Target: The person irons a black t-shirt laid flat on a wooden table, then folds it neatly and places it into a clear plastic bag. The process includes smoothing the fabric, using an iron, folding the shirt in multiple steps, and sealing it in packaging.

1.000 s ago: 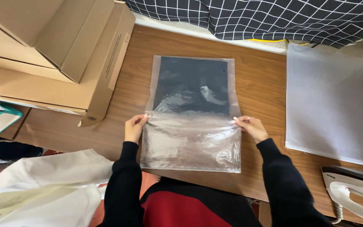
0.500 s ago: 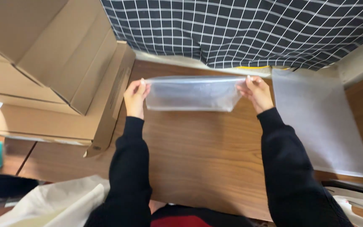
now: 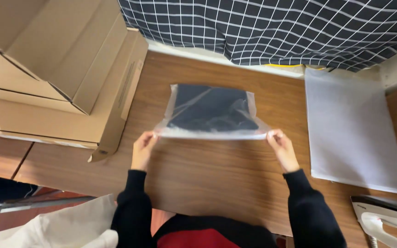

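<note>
Bag (image 3: 211, 112) is back down on the table (image 3: 217, 183). Half a second ago the 2 hands held it stretched up near the table's far edge, close to the checked cloth; now it sits lower, toward the table's middle, with the dark garment (image 3: 207, 108) showing through the clear film. A second ago the bag lay long and flat; now it looks shorter, near flap folded or pulled toward the person, so judged as a fold or seal step in hand.

Left hand (image 3: 142, 149) pinches the bag's near-left corner, fingers closed on the film. Right hand (image 3: 282, 148) pinches the near-right corner the same way. The near edge runs taut between them. The bag's body lies beyond both grips, away from the person, the garment sitting centred past that edge.

Left of the bag, cardboard boxes (image 3: 56, 69) cover the table's left edge. Right side: white sheet (image 3: 350, 133), well apart from the bag. Near-right corner: iron (image 3: 387, 220). Far edge: checked cloth (image 3: 276, 27).
</note>
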